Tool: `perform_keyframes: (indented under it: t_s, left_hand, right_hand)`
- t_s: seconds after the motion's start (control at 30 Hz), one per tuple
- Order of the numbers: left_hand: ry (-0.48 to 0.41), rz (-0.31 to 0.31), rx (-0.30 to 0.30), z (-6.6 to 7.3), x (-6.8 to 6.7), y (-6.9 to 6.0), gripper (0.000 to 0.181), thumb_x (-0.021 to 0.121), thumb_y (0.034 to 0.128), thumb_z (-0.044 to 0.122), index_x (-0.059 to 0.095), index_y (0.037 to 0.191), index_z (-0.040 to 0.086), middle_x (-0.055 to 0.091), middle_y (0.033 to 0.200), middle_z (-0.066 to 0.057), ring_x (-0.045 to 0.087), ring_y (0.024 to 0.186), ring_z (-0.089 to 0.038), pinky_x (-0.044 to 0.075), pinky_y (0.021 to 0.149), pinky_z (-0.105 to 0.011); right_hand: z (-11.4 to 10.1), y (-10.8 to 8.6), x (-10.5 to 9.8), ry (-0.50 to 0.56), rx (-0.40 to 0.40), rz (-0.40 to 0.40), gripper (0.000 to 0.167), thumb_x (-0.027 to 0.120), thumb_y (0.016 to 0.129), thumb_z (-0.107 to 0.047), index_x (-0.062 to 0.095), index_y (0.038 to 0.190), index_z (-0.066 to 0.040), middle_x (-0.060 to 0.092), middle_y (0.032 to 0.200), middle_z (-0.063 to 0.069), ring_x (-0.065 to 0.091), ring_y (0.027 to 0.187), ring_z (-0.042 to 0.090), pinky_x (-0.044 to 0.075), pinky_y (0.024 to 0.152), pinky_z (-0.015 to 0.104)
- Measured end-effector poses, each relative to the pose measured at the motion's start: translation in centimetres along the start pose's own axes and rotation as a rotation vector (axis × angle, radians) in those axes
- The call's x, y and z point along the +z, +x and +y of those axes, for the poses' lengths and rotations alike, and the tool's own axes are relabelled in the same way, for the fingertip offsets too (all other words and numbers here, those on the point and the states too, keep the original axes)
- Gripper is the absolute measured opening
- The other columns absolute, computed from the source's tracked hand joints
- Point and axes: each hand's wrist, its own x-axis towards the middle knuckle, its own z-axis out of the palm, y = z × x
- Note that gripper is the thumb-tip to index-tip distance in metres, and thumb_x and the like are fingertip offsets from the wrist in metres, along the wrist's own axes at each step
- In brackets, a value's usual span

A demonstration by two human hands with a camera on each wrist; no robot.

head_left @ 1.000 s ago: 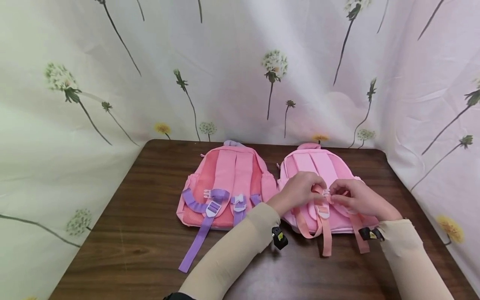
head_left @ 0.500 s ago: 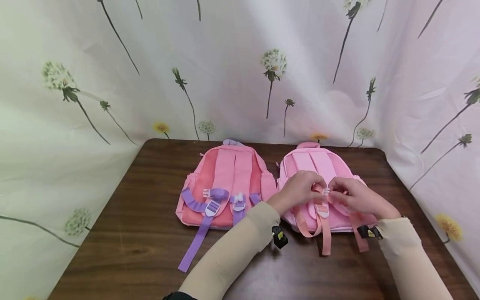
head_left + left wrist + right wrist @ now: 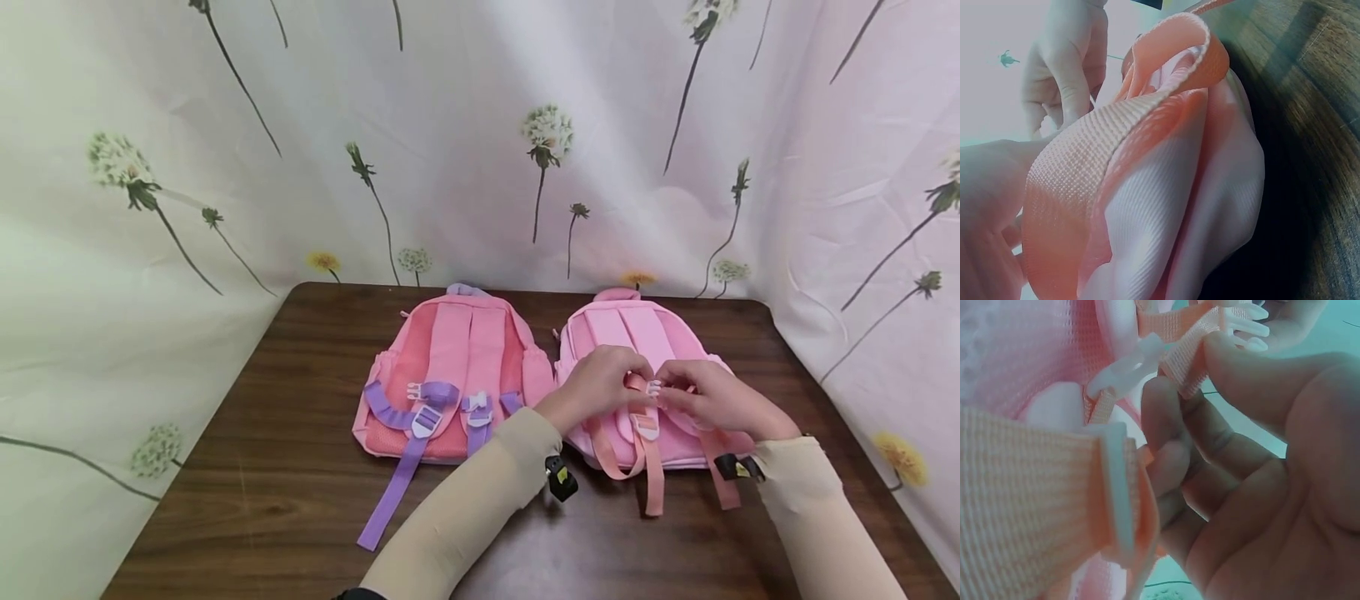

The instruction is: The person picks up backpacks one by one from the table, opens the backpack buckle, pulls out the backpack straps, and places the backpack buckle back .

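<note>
From my remote station I find the right hand point(image 3: 708, 393) in a tight pinch on an orange strap point(image 3: 1188, 357), thumb just behind its white pronged buckle point(image 3: 1246, 327). The left hand point(image 3: 598, 385) is curled close opposite; I cannot tell whether it grips. This strap belongs to the light pink backpack point(image 3: 637, 323), on the table point(image 3: 247, 467) beside the coral backpack point(image 3: 487, 337). Progress, in my judgement: buckle work underway, the held prongs unjoined; the coral backpack's left-side prongs point(image 3: 414, 391) also remain loose.

Brown wood-grain table point(image 3: 247, 467) under a coral-pink backpack point(image 3: 448, 346) and a paler pink backpack point(image 3: 649, 330)
</note>
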Motion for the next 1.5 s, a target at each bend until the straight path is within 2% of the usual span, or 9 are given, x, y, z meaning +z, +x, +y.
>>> perform_keyframes:
  t_s: [0.2, 0.43, 0.73, 1.03, 1.2, 1.5]
  left_hand:
    - [-0.006, 0.009, -0.005, 0.0, 0.0, -0.1, 0.024, 0.090, 0.0854, 0.034, 0.082, 0.103, 0.020, 0.070, 0.089, 0.013, 0.052, 0.080, -0.003, 0.039, 0.072, -0.014]
    - [-0.009, -0.003, -0.003, 0.1, 0.0, -0.1, 0.024, 0.088, 0.0869, 0.036, 0.081, 0.103, 0.019, 0.069, 0.088, 0.013, 0.052, 0.081, -0.004, 0.039, 0.072, -0.014]
    - [-0.023, 0.001, -0.016, 0.0, 0.3, -0.3, 0.023, 0.088, 0.0873, 0.037, 0.080, 0.100, 0.019, 0.068, 0.086, 0.013, 0.052, 0.078, -0.004, 0.038, 0.070, -0.014]
    - [-0.011, -0.008, -0.016, 0.1, 0.3, -0.3, 0.024, 0.088, 0.0875, 0.037, 0.081, 0.102, 0.020, 0.072, 0.091, 0.013, 0.055, 0.081, -0.003, 0.041, 0.074, -0.014]
    - [-0.001, 0.005, -0.017, 0.0, 0.1, -0.3, 0.024, 0.088, 0.0878, 0.035, 0.081, 0.105, 0.020, 0.073, 0.096, 0.013, 0.056, 0.084, -0.002, 0.042, 0.076, -0.013]
    - [-0.014, 0.013, -0.009, 0.0, 0.3, -0.2, 0.023, 0.087, 0.0883, 0.036, 0.080, 0.102, 0.019, 0.073, 0.093, 0.013, 0.056, 0.081, -0.003, 0.042, 0.074, -0.015]
  right_hand:
    - [0.2, 0.3, 0.1, -0.008, -0.004, 0.004, 0.022, 0.078, 0.093, -0.002, 0.073, 0.102, -0.021, 0.067, 0.082, -0.007, 0.059, 0.069, 0.010, 0.051, 0.060, 0.025]
    - [0.0, -0.3, -0.3, -0.004, 0.052, -0.016, 0.013, 0.079, 0.093, -0.007, 0.076, 0.101, -0.017, 0.072, 0.084, -0.005, 0.060, 0.071, 0.008, 0.051, 0.062, 0.025]
    - [0.3, -0.5, -0.2, -0.012, -0.023, 0.003, 0.017, 0.078, 0.094, -0.005, 0.075, 0.101, -0.020, 0.072, 0.087, -0.007, 0.061, 0.074, 0.008, 0.051, 0.064, 0.024]
    - [0.5, -0.6, 0.1, -0.008, -0.026, 0.023, 0.018, 0.075, 0.096, -0.004, 0.072, 0.100, -0.022, 0.070, 0.083, -0.005, 0.059, 0.070, 0.008, 0.049, 0.061, 0.024]
    - [0.5, -0.4, -0.1, -0.002, -0.018, 0.022, 0.019, 0.075, 0.095, -0.003, 0.073, 0.103, -0.020, 0.070, 0.085, -0.004, 0.059, 0.072, 0.008, 0.050, 0.061, 0.025]
    - [0.5, -0.6, -0.3, 0.030, 0.023, 0.008, 0.016, 0.075, 0.095, -0.002, 0.075, 0.105, -0.016, 0.070, 0.088, -0.001, 0.059, 0.074, 0.010, 0.051, 0.064, 0.025]
